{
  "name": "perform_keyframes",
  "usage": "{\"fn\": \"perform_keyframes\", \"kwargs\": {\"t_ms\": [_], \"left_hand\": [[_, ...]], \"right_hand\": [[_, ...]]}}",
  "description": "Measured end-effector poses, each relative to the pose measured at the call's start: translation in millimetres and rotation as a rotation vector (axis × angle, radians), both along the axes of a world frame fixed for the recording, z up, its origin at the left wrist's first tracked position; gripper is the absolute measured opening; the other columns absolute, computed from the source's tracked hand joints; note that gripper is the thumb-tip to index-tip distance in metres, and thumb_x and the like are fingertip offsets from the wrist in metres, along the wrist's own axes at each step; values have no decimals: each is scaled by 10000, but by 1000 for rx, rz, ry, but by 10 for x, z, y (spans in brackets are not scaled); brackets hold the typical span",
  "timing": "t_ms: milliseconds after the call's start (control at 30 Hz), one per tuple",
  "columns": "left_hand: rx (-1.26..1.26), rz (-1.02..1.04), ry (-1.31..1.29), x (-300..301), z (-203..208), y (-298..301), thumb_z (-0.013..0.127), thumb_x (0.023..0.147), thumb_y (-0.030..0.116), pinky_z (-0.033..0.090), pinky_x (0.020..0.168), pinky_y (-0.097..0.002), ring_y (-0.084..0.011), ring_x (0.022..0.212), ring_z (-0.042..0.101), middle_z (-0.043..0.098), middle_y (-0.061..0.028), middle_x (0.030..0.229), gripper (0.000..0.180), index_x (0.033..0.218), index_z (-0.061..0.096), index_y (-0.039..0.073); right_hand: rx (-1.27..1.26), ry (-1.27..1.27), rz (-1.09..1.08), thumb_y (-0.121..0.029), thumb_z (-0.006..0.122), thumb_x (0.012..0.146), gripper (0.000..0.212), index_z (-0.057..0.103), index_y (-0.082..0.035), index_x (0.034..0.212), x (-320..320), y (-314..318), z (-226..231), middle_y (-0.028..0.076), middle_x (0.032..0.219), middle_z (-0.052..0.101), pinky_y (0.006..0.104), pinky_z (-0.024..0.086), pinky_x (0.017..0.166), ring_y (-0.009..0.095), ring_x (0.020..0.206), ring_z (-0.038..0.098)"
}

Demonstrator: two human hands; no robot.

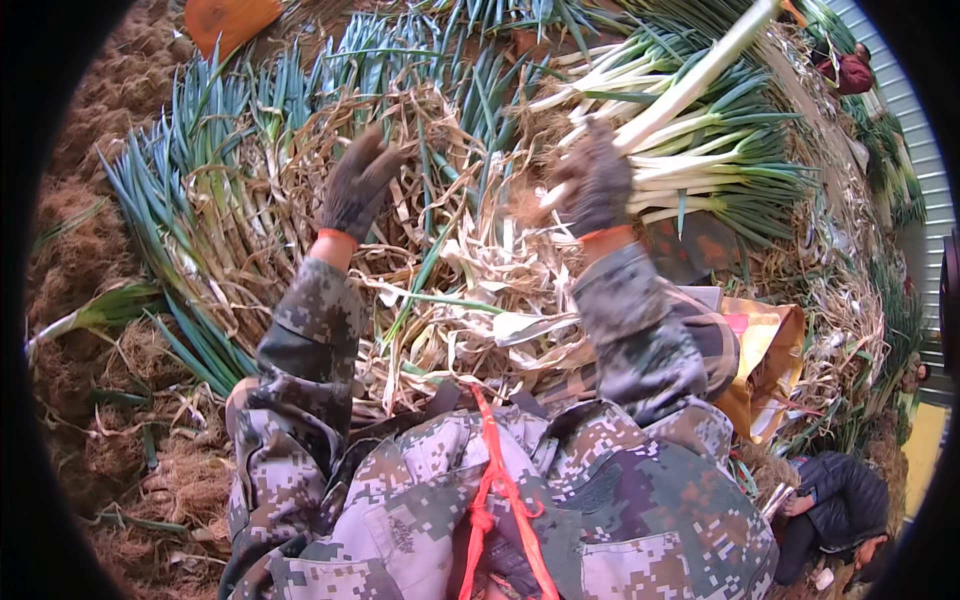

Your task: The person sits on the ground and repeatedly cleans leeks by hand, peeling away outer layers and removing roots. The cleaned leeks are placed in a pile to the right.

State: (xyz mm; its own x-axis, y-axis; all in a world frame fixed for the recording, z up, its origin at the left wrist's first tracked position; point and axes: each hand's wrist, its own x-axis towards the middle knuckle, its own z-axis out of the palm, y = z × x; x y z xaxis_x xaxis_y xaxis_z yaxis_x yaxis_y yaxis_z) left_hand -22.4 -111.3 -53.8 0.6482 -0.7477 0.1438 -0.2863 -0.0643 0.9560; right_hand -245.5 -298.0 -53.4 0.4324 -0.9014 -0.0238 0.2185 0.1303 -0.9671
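Note:
In a dark work glove, my right hand (597, 185) is closed around the lower part of a thick peeled green onion (695, 85). Its long white stalk slants up to the right, and its upper end runs past the top of the view. Just below the fingers the root end is blurred. Beneath the stalk lies a pile of cleaned green onions (680, 175), white ends toward me. My left hand (362, 185), gloved too, hovers over dry husks with fingers apart and nothing in them. Beside it stretches a row of unpeeled green onions (245, 205) with brownish outer leaves.
Dry peeled husks (500, 270) heap up between my arms. Root-covered soil (150, 480) fills the left side. A yellow bag (768, 365) lies by my right elbow. Another person in a dark jacket (845, 500) crouches at the lower right. An orange object (230, 22) sits at the far left.

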Motion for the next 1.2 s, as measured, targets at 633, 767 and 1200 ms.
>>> {"fn": "perform_keyframes", "kwargs": {"t_ms": [633,767,1200], "left_hand": [[895,-99,-32,-35,-2297,1115,746,696,294,524,763,-387,-320,885,647,668,-214,921,443,983,672,-35],[562,-154,716,-670,-1539,919,722,758,264,492,901,-343,-244,990,625,679,-163,1040,486,1143,646,-23],[116,493,875,-810,-737,1387,631,912,344,544,679,-343,-213,743,625,659,-108,917,390,1138,633,25]], "right_hand": [[180,437,796,-162,597,969,311,586,-29,1250,316,1028,-995,75,1106,668,260,537,779,125,899,642],[-165,679,855,-315,591,958,436,546,-57,1306,565,1062,-885,141,1136,669,344,499,905,222,1030,644],[115,499,985,-228,634,901,401,592,-29,1247,179,1479,190,5,723,573,255,438,510,77,588,521]]}}
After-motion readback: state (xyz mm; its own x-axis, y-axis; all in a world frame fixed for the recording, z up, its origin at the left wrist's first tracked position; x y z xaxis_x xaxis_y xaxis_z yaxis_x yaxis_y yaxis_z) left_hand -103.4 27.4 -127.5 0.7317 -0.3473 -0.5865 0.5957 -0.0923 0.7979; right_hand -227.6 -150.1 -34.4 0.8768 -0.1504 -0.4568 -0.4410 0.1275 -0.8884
